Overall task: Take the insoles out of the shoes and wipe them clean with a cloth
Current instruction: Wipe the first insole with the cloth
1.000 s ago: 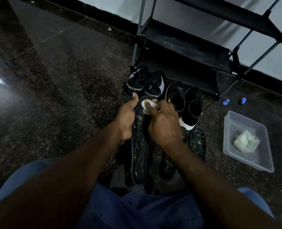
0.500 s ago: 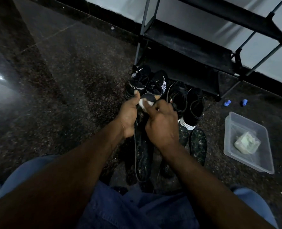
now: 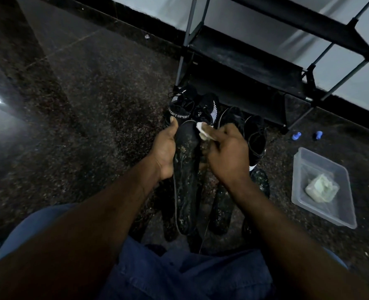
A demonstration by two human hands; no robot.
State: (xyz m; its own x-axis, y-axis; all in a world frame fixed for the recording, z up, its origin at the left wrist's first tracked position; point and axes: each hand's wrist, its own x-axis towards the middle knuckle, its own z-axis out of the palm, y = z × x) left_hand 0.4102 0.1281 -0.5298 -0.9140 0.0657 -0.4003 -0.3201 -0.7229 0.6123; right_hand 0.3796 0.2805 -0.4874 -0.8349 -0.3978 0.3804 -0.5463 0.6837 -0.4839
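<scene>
Your left hand [image 3: 165, 148] grips the black insole [image 3: 185, 176] (speckled with dirt) along its edge, bracing it so your right hand [image 3: 226, 154], pinching the white cloth [image 3: 204, 133], can wipe.

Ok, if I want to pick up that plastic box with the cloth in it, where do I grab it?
Probably the rim of the box, from above on the side facing the shoes. It sits flat and open on the floor, the lip sticks out for fingers to hook, and the cloth lies in the middle, clear of that edge.
</scene>
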